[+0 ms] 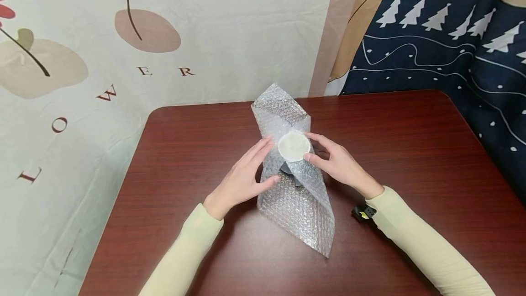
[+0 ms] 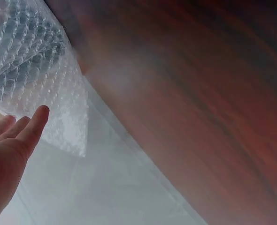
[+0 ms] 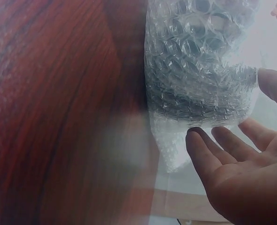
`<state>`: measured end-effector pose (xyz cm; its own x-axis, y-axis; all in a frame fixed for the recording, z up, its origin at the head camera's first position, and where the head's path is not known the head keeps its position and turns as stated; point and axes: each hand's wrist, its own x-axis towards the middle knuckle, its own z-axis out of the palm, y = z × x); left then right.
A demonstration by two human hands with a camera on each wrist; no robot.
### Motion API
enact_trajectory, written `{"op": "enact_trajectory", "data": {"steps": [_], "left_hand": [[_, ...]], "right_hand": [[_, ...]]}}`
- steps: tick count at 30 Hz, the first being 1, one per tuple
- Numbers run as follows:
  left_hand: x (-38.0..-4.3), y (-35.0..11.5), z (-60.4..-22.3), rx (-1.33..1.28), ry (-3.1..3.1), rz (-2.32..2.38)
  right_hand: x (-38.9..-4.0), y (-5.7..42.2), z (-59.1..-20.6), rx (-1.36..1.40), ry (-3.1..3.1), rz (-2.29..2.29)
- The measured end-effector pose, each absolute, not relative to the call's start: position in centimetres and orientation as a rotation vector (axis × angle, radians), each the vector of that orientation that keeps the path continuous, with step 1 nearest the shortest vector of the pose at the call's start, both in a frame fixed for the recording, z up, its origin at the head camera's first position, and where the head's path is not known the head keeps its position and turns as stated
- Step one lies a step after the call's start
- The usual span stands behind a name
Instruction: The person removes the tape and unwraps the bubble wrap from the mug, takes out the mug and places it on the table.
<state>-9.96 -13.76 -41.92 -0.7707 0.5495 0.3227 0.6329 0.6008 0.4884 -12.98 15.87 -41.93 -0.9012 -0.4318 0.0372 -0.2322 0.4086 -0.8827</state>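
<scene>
Left hand (image 1: 246, 175) and right hand (image 1: 343, 161), fingers spread, flanked bubble wrap (image 1: 297, 207) and round white top (image 1: 293, 146), near worktop's (image 1: 402, 150) far edge.

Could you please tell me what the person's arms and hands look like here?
Both arms wear long, plain, pale yellow-green sleeves: the left sleeve and the right sleeve reach the wrists. The left hand and right hand show no gloves or rings. A small black device with a bright yellow-green patch shows at the right cuff.
</scene>
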Motion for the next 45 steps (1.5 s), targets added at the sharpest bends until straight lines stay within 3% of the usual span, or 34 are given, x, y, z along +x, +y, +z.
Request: {"op": "enact_trajectory", "data": {"steps": [32,45], "left_hand": [[-8.7,-17.2,-41.8,-0.816,-2.712,-0.909],[-8.6,-18.4,-41.5,-0.526,-2.554,-0.992]], "right_hand": [[-12.9,15.7,-41.8,-0.578,2.453,-1.513],[-12.9,15.8,-41.9,-0.576,2.446,-1.523]]}}
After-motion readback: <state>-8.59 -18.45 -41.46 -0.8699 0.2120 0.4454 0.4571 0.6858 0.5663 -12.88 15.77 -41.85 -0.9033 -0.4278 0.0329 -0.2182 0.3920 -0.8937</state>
